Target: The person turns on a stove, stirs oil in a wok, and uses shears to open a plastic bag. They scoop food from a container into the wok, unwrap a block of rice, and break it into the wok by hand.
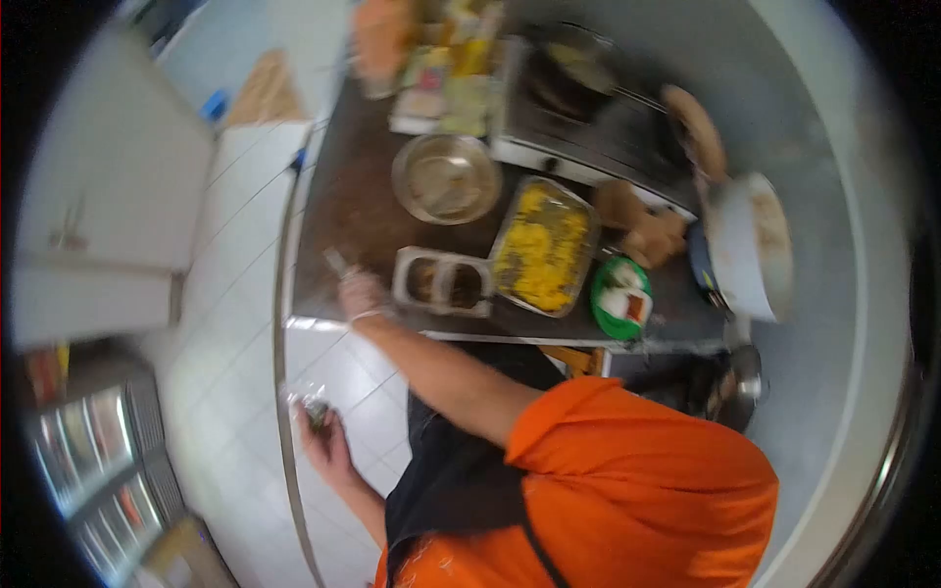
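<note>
My right hand (364,295), in a clear plastic glove, reaches over the dark counter, left of a metal container with two compartments (404,281). A thin pale thing (336,262) sticks out from its fingers, too blurred to name. Lower down, away from the counter, my left hand (328,446) is closed around a small clear plastic bag (312,404) with something dark green in it. The container's two compartments hold dark contents.
On the counter (343,211) stand a metal bowl (446,179), a foil tray with yellow food (542,250) and a green bowl (610,320). Behind them are a stove (637,137) with a pot (573,69). A large white pot (750,245) is at right, cabinets (113,157) at left.
</note>
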